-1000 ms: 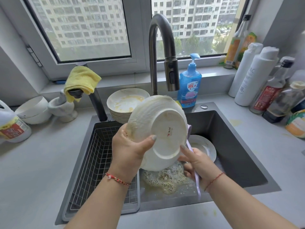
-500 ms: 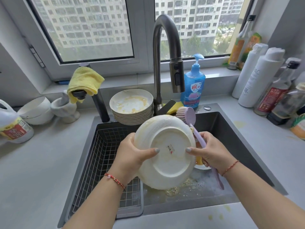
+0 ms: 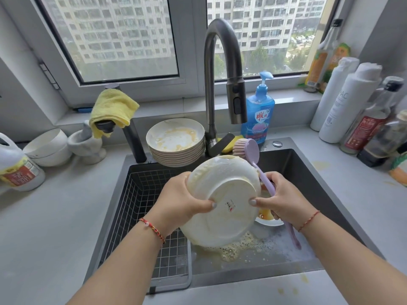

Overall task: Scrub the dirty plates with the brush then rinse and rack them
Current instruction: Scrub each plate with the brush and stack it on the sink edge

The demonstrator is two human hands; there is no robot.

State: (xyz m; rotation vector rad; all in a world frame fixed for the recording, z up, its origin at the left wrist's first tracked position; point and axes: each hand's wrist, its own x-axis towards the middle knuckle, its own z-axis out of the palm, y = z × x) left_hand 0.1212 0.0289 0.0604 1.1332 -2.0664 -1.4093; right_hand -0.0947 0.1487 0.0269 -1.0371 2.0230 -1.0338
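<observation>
Plate (image 3: 222, 201): underside up, tilted over sink (image 3: 308, 172) centre so suds drain; left hand (image 3: 182, 203) grasps its rim, right hand (image 3: 282, 201) clasps brush (image 3: 253, 157) handle, thumb steadying plate; dirty stack (image 3: 176, 142) at sink's back edge

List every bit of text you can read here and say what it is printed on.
"PAC": white bottle, partly seen.
Blue soap bottle: Chinese brand characters, too blurred.
Held plate: red mark on its underside, too small.
Red labels on the dark sauce bottle and jug: unreadable.
</observation>
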